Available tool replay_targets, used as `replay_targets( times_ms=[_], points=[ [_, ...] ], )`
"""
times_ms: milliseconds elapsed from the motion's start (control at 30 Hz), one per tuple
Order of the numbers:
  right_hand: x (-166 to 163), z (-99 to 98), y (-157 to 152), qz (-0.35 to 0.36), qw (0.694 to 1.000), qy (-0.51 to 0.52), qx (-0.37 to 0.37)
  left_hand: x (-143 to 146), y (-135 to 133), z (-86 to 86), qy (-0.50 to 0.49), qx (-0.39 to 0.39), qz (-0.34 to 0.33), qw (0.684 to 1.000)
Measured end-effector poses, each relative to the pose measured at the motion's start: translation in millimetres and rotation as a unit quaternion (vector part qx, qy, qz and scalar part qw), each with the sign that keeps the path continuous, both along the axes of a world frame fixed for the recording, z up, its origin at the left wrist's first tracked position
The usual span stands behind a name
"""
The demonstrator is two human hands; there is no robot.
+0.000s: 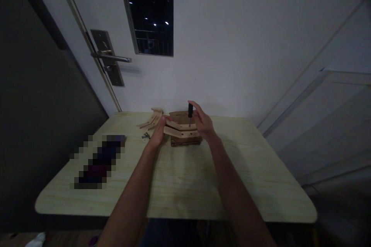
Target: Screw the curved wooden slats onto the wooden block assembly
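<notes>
My right hand [203,121] is closed around a small screwdriver [190,110] with a black handle. The tool stands nearly upright, its tip at a dark screw or hole in a pale, angled wooden piece [181,134]. This piece has two bent strips with several dark dots along them. At its left end, my left hand [160,129] grips the wood. Underneath lies a brown folded block or bundle [185,142], whose kind I cannot make out. A similar wooden piece [152,120] rests behind my left hand, and small dark metal bits [145,136], perhaps screws, lie beside it.
The pale wood-grain table [179,189] has rounded front corners. A pixelated dark object [100,162] lies on its left side. Behind the table stands a white door [232,46] with a metal handle [111,58] and a narrow dark window [153,11].
</notes>
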State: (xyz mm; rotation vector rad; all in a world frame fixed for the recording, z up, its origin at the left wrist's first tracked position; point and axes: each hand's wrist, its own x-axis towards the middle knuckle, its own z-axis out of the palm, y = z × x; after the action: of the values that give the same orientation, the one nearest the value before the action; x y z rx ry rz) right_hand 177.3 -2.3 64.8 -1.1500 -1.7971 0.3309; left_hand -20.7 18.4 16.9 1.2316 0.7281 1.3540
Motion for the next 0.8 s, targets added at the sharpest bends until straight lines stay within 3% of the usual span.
replay_targets(
  times_ms=[267,600,800],
  points=[
    [14.9,14.6,11.4,0.095,0.995,-0.02,-0.025,0.0,-3.7,4.6,0.009,-0.005,0.011,1.0],
    [25.4,17.0,14.4,0.147,0.986,0.005,-0.08,-0.4,1.4,0.2,0.011,-0.011,0.018,1.0],
    [25.1,19.6,13.8,0.151,0.986,-0.02,-0.065,-2.8,1.5,-0.6,0.027,-0.002,0.017,0.999]
  ],
)
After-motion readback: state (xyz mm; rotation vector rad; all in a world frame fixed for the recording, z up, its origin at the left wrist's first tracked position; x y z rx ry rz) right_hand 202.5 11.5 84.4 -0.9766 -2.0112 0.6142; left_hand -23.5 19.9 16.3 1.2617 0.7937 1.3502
